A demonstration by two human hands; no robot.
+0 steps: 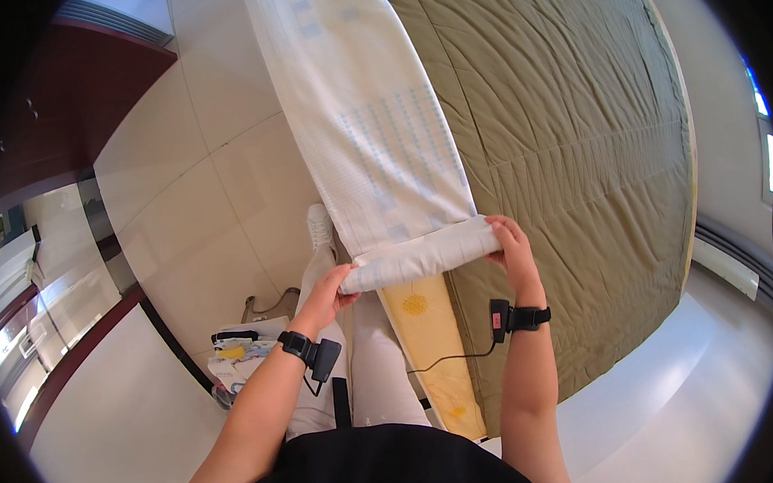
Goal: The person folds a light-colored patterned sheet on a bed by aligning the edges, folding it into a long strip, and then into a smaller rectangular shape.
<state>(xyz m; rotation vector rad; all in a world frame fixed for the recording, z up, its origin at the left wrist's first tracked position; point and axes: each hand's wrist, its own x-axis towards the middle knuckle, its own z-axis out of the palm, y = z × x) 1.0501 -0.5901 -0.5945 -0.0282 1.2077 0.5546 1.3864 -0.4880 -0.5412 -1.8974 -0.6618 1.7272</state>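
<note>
A long white cloth (381, 137) with pale blue squares and dots, perhaps a folded sheet, stretches away from me along the bed's left edge. Its near end is doubled or rolled over into a thick band (426, 256). My left hand (327, 297) grips the left end of that band, thumb on top, fingers partly hidden beneath. At the right end, my right hand (513, 248) holds the band the same way, over the olive quilted bed cover (574, 186). Black devices are strapped to both wrists.
A yellow patterned mattress side (428, 344) shows below the band. Folded clothes (241, 354) are piled by my left leg. A thin black cable (451, 358) runs from the right wrist device. Left across the tiled floor (180, 187) stands a dark red cabinet (57, 95).
</note>
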